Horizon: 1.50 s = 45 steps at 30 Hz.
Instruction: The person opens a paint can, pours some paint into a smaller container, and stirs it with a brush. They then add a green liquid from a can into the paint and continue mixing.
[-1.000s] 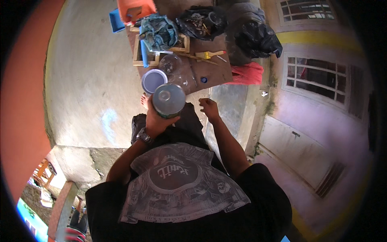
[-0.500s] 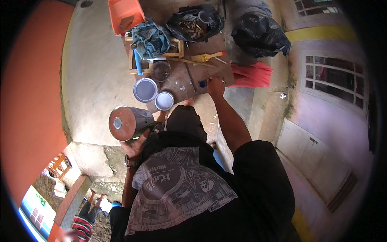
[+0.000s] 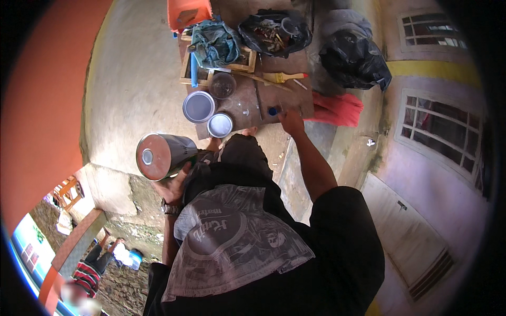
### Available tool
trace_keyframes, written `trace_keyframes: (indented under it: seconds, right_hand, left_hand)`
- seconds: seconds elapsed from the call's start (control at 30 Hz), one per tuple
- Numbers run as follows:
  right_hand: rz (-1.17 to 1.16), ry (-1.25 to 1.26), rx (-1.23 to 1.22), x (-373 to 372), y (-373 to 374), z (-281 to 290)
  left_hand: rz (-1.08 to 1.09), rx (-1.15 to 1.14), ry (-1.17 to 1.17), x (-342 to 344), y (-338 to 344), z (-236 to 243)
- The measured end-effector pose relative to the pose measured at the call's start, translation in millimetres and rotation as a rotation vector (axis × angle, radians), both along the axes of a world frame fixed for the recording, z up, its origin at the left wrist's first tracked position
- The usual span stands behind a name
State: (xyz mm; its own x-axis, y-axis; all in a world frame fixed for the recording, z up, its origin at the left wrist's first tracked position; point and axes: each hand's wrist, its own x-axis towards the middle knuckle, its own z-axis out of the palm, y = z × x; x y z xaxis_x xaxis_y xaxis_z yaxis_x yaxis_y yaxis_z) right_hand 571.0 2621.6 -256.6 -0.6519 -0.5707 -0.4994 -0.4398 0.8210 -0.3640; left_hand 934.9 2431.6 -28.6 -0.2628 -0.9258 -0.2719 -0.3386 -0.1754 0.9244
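Observation:
My left hand [image 3: 173, 184] grips a large metal can [image 3: 182, 150] held tilted off the board's left, its reddish-brown end [image 3: 158, 160] with a silver cap facing up-left. My right hand [image 3: 289, 118] reaches onto the brown board [image 3: 300, 100], fingers closed at a small blue cap [image 3: 272, 111]; whether they grip it is unclear. Left of it stand two round tins, a grey-topped one [image 3: 198, 106] and a smaller pale-topped one [image 3: 220, 125], with a clear plastic container [image 3: 222, 85] just beyond. A yellow paintbrush [image 3: 279, 77] and a wooden stick [image 3: 258, 81] lie farther back.
At the back are wooden frames [image 3: 247, 62], a blue-green cloth [image 3: 216, 42], an orange container [image 3: 190, 10] and black bags [image 3: 274, 34]. A red cloth [image 3: 337, 110] lies right of the board, beside a windowed wall [image 3: 395, 147]. Another person [image 3: 89, 274] is at lower left.
Since one second ago my left hand has carried the can left and downward and tipped it, uncovering the smaller tin. My right hand has reached forward to the blue cap on the board.

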Motion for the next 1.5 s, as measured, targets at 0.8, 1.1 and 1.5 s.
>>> trace_keyframes:
  seconds: [0.8,1.1,1.5]
  right_hand:
    - [-0.308,-0.968,-0.965,60.5,-7.2,250.4]
    - [-0.078,-0.341,-0.253,76.6,1.1,222.8]
    - [0.295,-0.063,-0.337,90.7,-30.7,177.7]
  left_hand:
    - [-0.738,-0.065,0.105,-127.4,11.5,-96.8]
    - [-0.670,0.065,0.078,-152.5,33.3,-178.9]
    - [-0.635,-0.294,0.144,-136.4,45.7,-238.3]
